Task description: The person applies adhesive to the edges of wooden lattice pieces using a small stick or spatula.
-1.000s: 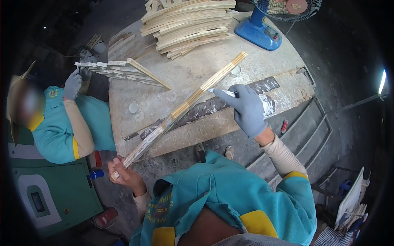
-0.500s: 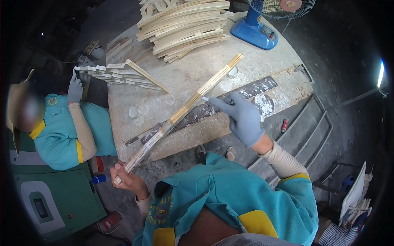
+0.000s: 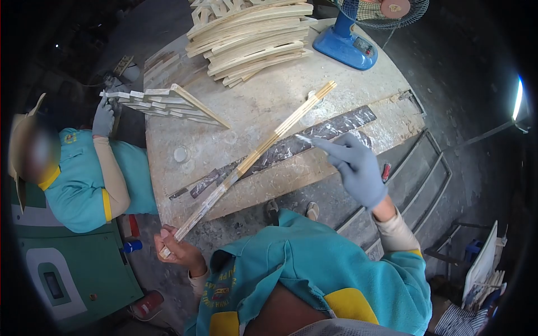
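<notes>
My bare left hand [image 3: 178, 253] is closed round the lower end of a long, narrow wooden frame piece [image 3: 252, 159]. The piece slants up over the table, with white filler smeared on its lower part and bare wood towards its far end. My gloved right hand [image 3: 358, 172] is to the right of it, index finger stretched along a small putty knife [image 3: 305, 139]. White paste coats the knife's tip, which stands apart from the wood. Most of the knife's handle is hidden in the glove. Beneath lies a dark, paste-smeared board [image 3: 342, 124].
The worktable [image 3: 269, 196] carries a stack of curved wooden frames [image 3: 252, 45], a blue fan [image 3: 347, 47] and a small white round lid or cup [image 3: 181, 154]. At left a co-worker [image 3: 95, 173] holds a slatted wooden frame [image 3: 168, 103]. Metal rails [image 3: 414, 185] stand at right.
My right hand has moved right and down with the putty knife, away from the wood. The far end of the wooden piece has shifted slightly right and down.
</notes>
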Demonstrator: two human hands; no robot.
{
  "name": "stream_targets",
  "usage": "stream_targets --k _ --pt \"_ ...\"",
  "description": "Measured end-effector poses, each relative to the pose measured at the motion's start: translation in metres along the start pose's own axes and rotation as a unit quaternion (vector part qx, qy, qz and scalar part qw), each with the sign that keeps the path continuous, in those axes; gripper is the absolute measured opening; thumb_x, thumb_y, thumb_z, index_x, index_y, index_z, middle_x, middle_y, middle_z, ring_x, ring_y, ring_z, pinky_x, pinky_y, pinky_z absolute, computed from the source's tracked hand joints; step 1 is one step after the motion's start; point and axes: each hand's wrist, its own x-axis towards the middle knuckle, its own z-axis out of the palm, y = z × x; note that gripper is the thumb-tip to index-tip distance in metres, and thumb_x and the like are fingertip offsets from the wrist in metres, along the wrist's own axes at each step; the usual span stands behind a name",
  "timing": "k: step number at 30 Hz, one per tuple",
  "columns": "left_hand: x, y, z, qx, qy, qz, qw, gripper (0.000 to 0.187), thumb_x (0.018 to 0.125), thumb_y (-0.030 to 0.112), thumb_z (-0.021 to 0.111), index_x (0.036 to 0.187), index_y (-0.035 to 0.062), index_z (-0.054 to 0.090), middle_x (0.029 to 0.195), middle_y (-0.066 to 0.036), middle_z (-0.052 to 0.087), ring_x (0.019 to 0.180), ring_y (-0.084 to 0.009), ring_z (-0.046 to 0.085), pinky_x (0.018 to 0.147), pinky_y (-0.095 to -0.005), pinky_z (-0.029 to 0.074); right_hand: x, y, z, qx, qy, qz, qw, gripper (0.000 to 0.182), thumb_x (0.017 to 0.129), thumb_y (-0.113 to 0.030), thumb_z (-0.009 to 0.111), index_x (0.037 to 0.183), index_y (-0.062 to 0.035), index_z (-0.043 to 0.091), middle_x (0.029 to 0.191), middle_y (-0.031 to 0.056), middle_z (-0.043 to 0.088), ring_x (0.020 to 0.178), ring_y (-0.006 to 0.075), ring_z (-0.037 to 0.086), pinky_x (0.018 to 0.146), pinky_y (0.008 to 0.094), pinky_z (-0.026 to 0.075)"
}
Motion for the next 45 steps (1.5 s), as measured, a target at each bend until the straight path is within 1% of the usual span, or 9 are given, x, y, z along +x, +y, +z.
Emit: stream_targets --k 6,12,16,21,27,33,38,43,45 --pt "-0.01 0.004 -0.001 0.004 0.002 -0.029 1.0 0.034 0.1 0.025 0.056 0.076 0.001 0.05 0.078 -0.006 0.054 0.073 -0.0132 0.05 0.068 -0.026 0.039 0.004 -0.022 -0.012 0.0 0.07 0.002 0.998 0.063 0.077 0.01 0.057 0.129 -0.0228 0.072 0.086 0.0097 0.057 0.07 0.0262 0.059 0.062 0.0383 0.048" --pt "-0.011 0.01 0.009 0.013 0.049 -0.014 0.999 0.031 0.096 0.011 0.051 0.068 -0.0008 0.041 0.065 -0.009 0.045 0.066 -0.0176 0.047 0.064 -0.031 0.038 0.003 -0.015 0.007 -0.185 0.073 -0.081 0.977 0.068 0.073 0.008 0.057 0.132 -0.0242 0.07 0.085 0.009 0.055 0.068 0.0261 0.056 0.059 0.038 0.046" --pt "-0.01 0.014 0.014 0.014 0.057 -0.026 0.998 0.03 0.095 0.01 0.05 0.069 -0.0006 0.04 0.065 -0.01 0.044 0.067 -0.0179 0.047 0.065 -0.0315 0.039 0.004 -0.005 0.001 -0.185 0.101 -0.022 0.977 0.069 0.073 0.008 0.057 0.132 -0.0252 0.07 0.084 0.0083 0.053 0.063 0.0256 0.053 0.057 0.0375 0.045" --pt "-0.012 0.004 0.004 -0.006 0.034 -0.009 0.999 0.03 0.095 0.01 0.05 0.07 -0.0014 0.041 0.066 -0.01 0.045 0.068 -0.0183 0.048 0.066 -0.0319 0.039 -0.004 -0.039 0.012 -0.131 0.017 -0.064 0.989 0.069 0.073 0.01 0.056 0.132 -0.023 0.071 0.08 0.0077 0.052 0.062 0.0238 0.053 0.054 0.0357 0.044" --pt "-0.013 0.004 0.007 0.007 0.056 -0.022 0.998 0.031 0.096 0.013 0.051 0.07 -0.0014 0.041 0.067 -0.011 0.047 0.068 -0.0182 0.048 0.066 -0.0316 0.039 0.007 -0.02 -0.001 -0.07 0.093 -0.007 0.993 0.074 0.072 0.012 0.054 0.133 -0.0265 0.07 0.081 0.007 0.054 0.06 0.0224 0.055 0.054 0.0347 0.047" --pt "-0.013 0.004 0.007 0.001 0.054 -0.011 0.999 0.03 0.094 0.012 0.051 0.069 -0.0015 0.042 0.067 -0.013 0.049 0.068 -0.0186 0.049 0.065 -0.0309 0.039 -0.006 -0.026 0.01 -0.007 0.02 -0.044 0.999 0.069 0.076 0.012 0.055 0.133 -0.0244 0.07 0.081 0.0076 0.055 0.057 0.023 0.054 0.053 0.0358 0.045" --pt "-0.014 0.005 0.006 0.002 0.053 -0.014 0.998 0.029 0.093 0.011 0.051 0.069 -0.0012 0.041 0.066 -0.012 0.048 0.066 -0.0183 0.048 0.064 -0.0313 0.039 0.012 -0.013 -0.003 -0.121 0.109 0.021 0.986 0.068 0.076 0.012 0.055 0.131 -0.0251 0.071 0.078 0.0082 0.054 0.057 0.0232 0.054 0.054 0.0356 0.045" --pt "-0.011 0.009 0.011 0.007 0.046 -0.006 0.999 0.029 0.094 0.01 0.051 0.069 -0.0008 0.04 0.066 -0.011 0.046 0.064 -0.0179 0.047 0.063 -0.0311 0.038 -0.004 -0.027 0.001 0.044 -0.025 0.001 0.999 0.056 0.084 0.012 0.058 0.133 -0.0124 0.069 0.081 0.0102 0.052 0.068 0.0197 0.051 0.065 0.0307 0.044" --pt "-0.013 0.011 0.013 0.01 0.056 -0.012 0.998 0.03 0.094 0.01 0.051 0.069 -0.0008 0.04 0.066 -0.011 0.046 0.065 -0.0179 0.046 0.063 -0.0309 0.037 0.006 -0.017 -0.004 0.007 0.049 -0.001 0.999 0.06 0.082 0.011 0.057 0.133 -0.0179 0.069 0.082 0.01 0.053 0.066 0.0214 0.053 0.062 0.0329 0.045"
